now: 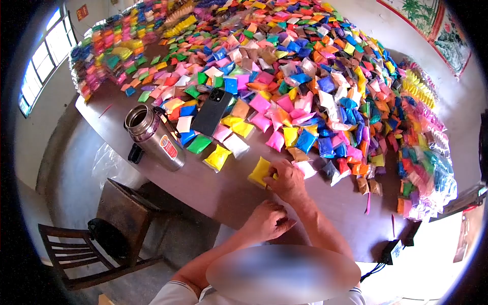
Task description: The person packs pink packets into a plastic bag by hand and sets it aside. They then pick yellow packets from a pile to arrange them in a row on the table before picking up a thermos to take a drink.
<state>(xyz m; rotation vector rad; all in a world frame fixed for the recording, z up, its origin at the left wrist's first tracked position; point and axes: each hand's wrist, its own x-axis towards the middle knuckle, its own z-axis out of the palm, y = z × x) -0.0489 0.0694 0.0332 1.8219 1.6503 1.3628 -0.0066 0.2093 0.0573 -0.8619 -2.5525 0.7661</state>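
Observation:
My right hand (pixel 287 180) pinches a yellow packet (pixel 261 172) near the front of the brown table (pixel 229 188). A white packet (pixel 306 169) lies just beyond its knuckles. My left hand (pixel 268 220) is at the table's near edge, with its fingers curled and the thumb toward the right; what it holds, if anything, is hidden. Beyond my hands a big heap of small coloured packets (pixel 284 86) covers much of the table. Another yellow packet (pixel 217 158) lies to the left, next to a white one (pixel 236 146).
A steel flask (pixel 157 142) without its lid stands at the left, near the table edge. A black phone (pixel 212 112) rests on the packets. Bagged packets (pixel 432 168) are piled at the right. A wooden chair (pixel 81 254) stands at the lower left.

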